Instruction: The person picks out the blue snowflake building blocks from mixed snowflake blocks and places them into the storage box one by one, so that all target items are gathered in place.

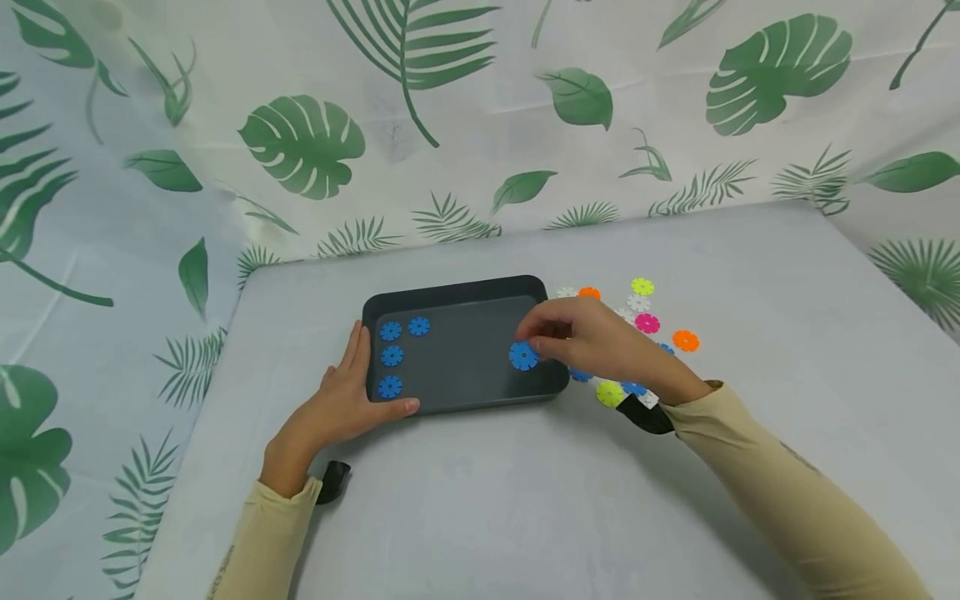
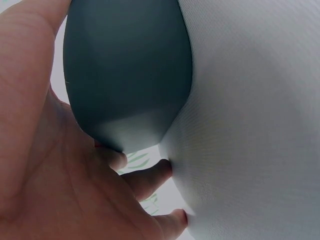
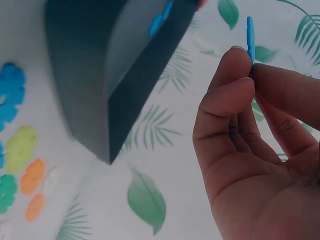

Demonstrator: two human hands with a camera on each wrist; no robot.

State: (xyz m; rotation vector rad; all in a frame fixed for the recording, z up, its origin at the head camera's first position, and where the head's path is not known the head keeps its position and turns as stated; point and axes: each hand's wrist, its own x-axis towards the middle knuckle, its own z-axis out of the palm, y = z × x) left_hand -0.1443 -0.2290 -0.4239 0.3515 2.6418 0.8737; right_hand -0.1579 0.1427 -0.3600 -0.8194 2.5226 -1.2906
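— Beige sleeves come in from the bottom edge, one on each side. What are the hands doing?

— Her left hand [image 1: 341, 408] lies flat against the near left corner of the dark grey tray [image 1: 457, 292], fingers straight along its left wall and the thumb along the front rim. It holds nothing; it only rests against the tray.

— And the other hand?

— His or her right hand [image 1: 592, 342] hangs over the tray's right end, pinching a blue snowflake disc [image 1: 523, 356] between thumb and fingertips. The right wrist view shows the disc edge-on at the fingertips [image 3: 235, 65].

— Is that disc touching the tray floor?

— I cannot tell; it sits just above or on the floor near the right wall.

— What is already in the tray?

— Four blue discs [image 1: 391, 358] at the left end: three in a column by the left wall and one beside the topmost.

— And outside it?

— A loose scatter of discs [image 1: 647, 323] lies on the grey counter [image 1: 525, 500] just right of the tray, partly under the right hand: white, orange, yellow-green, pink and blue ones. A leaf-print cloth [image 1: 300, 142] hangs behind the counter.
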